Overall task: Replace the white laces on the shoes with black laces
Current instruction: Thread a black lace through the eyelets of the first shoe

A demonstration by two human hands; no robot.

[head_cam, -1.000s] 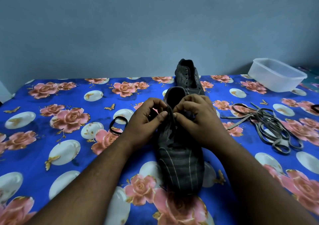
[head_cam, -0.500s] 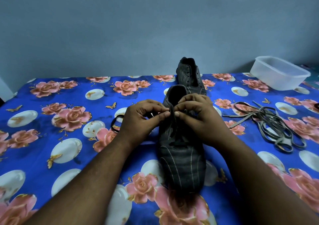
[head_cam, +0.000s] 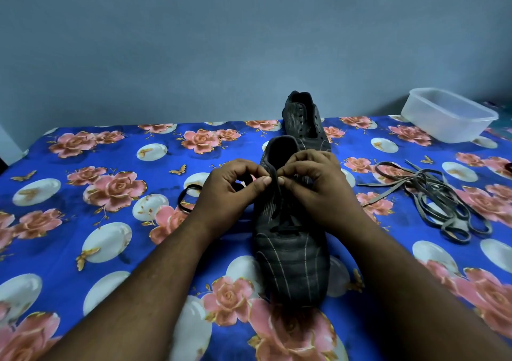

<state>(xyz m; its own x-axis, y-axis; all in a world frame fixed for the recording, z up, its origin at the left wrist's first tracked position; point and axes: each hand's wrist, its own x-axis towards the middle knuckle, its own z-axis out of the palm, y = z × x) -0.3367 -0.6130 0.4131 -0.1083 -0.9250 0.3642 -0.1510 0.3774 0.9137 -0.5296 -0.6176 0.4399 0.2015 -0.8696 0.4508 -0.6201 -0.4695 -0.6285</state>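
A near shoe [head_cam: 291,252] is set toe-toward-the-person on the floral bed sheet [head_cam: 91,172], heel away, so the eyelet rows face up and are reachable from both sides. A black lace [head_cam: 274,191] is pinched over the upper eyelets: the left hand [head_cam: 230,191] holds it between thumb and curled forefinger, and the right hand [head_cam: 318,183] meets it from the other side, its fingers clenched on the same strand, likely so the tip can be fed or pulled taut. Lower crossings of black lace are already seen on the vamp, so lacing of this shoe is judged well along but unfinished. A slack loop of the black lace is trailed on the sheet just left of the left hand. The second shoe [head_cam: 304,119] is parked right behind the near one, apparently unlaced with bare eyelets, probably kept for afterwards. The removed pale laces [head_cam: 437,202] are heaped well to the right, out of the working area. A clear plastic tub [head_cam: 448,119] is stood at the far right; its contents cannot be told.
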